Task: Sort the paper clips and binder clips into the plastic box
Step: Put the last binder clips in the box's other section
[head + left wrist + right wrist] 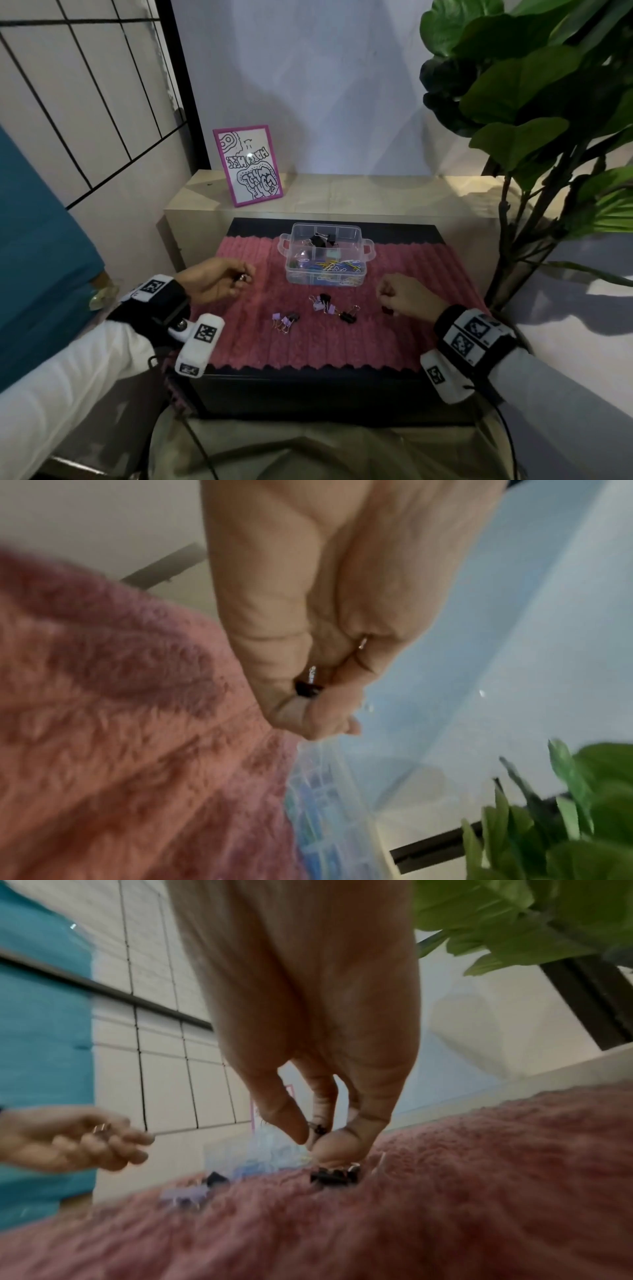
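A clear plastic box with compartments sits at the back of the pink mat; black binder clips and coloured paper clips lie inside. My left hand hovers left of the box and grips a black binder clip in its curled fingers. On the mat in front of the box lie purple binder clips, a mixed cluster and a black one. My right hand is curled low over the mat, right of the cluster. It pinches a small black clip, and another black binder clip lies just under its fingertips.
The fluffy pink mat covers a black box-like stand. A pink-framed picture leans on the beige ledge behind. Large plant leaves hang at the right, and a teal cushion is at the left.
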Demonstrator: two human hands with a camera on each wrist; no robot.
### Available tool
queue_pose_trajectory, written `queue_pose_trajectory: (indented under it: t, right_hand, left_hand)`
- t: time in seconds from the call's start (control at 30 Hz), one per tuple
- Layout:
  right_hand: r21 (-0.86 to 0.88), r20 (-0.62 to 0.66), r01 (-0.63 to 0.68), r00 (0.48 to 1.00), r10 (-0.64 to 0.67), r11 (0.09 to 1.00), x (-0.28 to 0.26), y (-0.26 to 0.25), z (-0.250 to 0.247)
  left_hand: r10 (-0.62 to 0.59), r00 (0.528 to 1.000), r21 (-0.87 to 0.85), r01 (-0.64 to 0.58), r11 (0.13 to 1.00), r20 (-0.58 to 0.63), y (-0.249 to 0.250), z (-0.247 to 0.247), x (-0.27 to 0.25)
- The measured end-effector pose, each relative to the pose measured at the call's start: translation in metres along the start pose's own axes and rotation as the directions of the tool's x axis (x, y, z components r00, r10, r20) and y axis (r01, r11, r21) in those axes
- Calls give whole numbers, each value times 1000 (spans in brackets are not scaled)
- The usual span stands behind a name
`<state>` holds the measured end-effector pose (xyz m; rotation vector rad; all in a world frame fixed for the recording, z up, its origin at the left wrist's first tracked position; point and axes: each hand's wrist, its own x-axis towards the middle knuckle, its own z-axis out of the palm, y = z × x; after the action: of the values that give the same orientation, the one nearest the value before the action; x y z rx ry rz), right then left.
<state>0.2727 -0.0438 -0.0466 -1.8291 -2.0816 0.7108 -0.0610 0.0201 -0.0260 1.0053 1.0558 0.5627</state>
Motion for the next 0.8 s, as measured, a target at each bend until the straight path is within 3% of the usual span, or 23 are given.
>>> queue_pose_trajectory:
  t: [0.07,0.13,0.27,0.43,0.5,0.63,0.73,0.8]
  right_hand:
    - [-166,59,43,998,-34,985,7,0,8]
    - [-228,117,68,992,-42,971,12,0,13]
    - [-247,136,66,990,-33,967,14,-2,4]
    - [-234,183,10,982,34,972,11,-7,-7]
    - [-214,186,-6,981,47,977,11,-5,-7]
    - [-103,157,-79,983,95,992,11,6,-7]
    - [151,133,-182,978,163,972,7,15,-16]
    - [412,110,-213,977,183,886,3,21,-23]
  left_hand:
    - [-40,999,-139,38,990,-10,-4,-1,-1]
    - [-50,999,-221,45,974,-17,-7,1,-1]
    - [-26,999,-354,32,935,21,-13,6,-1]
    - [-20,985,-392,87,916,172,-3,18,-2]
    - [-18,985,-389,86,917,174,6,23,2]
    - [39,995,-228,-17,973,92,41,35,30]
    - [93,996,60,-94,994,10,68,47,68]
    - [161,986,238,-147,960,-39,80,56,90]
